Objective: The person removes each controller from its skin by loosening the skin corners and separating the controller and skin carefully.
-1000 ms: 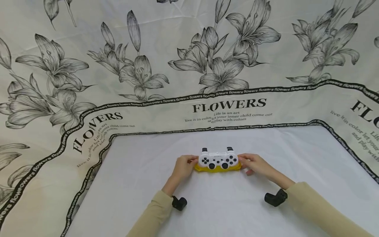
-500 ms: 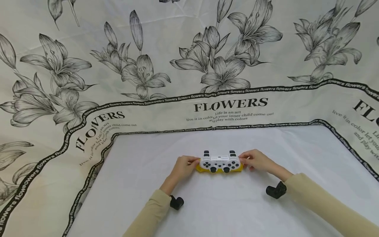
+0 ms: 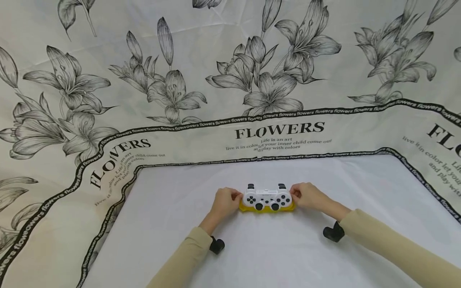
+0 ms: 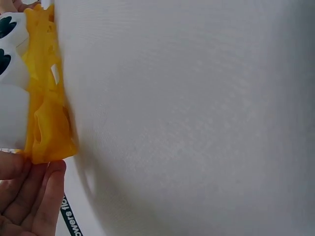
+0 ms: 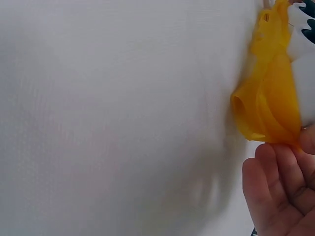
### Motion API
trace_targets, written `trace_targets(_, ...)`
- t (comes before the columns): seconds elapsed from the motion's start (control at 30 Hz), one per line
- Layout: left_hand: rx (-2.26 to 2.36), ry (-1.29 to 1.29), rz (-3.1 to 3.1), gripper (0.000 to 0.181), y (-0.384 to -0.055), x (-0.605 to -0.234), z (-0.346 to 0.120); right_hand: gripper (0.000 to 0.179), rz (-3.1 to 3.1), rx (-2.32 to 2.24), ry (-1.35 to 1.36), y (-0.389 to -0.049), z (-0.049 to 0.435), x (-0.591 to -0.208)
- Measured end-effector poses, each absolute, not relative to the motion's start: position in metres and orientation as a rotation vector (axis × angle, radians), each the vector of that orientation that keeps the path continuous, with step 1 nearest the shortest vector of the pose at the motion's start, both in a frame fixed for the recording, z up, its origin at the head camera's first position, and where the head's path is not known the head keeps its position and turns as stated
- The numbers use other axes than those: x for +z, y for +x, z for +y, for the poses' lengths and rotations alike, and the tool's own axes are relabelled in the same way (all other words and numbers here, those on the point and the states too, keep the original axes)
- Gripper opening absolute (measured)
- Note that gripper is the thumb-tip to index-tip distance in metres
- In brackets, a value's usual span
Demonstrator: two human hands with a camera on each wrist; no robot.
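A white game controller [image 3: 266,196] with black buttons and thumbsticks sits over a soft yellow silicone cover [image 3: 266,209] with holes in it. The cover shows along the controller's near edge and underneath. At the left end, my left hand [image 3: 224,202] pinches the cover's edge, its thumb close to the white shell. My right hand [image 3: 307,196] pinches the opposite end. In the left wrist view the cover [image 4: 51,130] bulges loosely past the shell, fingertips at its end. The right wrist view shows a folded, baggy corner of the cover [image 5: 268,105] above the fingers.
A white cloth [image 3: 273,256] covers the table. Behind it hangs a flower-print fabric [image 3: 266,92] with black lettered borders, which also runs down both sides. Black wrist devices [image 3: 217,245] stick out from both beige sleeves.
The controller tilted to show more of its shoulder buttons, then leaned back slightly. My right hand's fingers, spread earlier, have drawn in at the cover's right end. Both hands stay at the ends.
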State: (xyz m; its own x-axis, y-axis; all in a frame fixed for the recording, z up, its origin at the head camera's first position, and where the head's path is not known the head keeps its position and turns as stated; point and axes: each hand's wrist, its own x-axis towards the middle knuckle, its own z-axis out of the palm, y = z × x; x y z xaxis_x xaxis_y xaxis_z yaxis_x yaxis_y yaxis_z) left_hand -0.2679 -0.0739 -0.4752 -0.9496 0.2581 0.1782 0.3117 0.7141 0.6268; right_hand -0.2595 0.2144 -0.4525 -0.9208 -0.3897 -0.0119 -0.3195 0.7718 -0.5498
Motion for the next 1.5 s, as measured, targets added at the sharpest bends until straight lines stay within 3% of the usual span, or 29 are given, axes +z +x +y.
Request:
trace_targets(0.63, -1.068, -0.291, -2.809, 0.008, -0.267, -0.480, -0.070, 0.003, 2.925, -0.890, -0.418, -0.248, 0.207, -0.461)
trace_targets(1.1, -1.075, -0.259, -2.808, 0.009, -0.269, -0.491, -0.071, 0.011, 2.701, -0.925, -0.035, -0.255, 0.202, -0.456)
trace_targets(1.5, -1.122, -0.252, -2.744, 0.009, -0.266, -0.496, -0.073, 0.018, 2.762, -1.240, -0.002, -0.247, 0.200, -0.470)
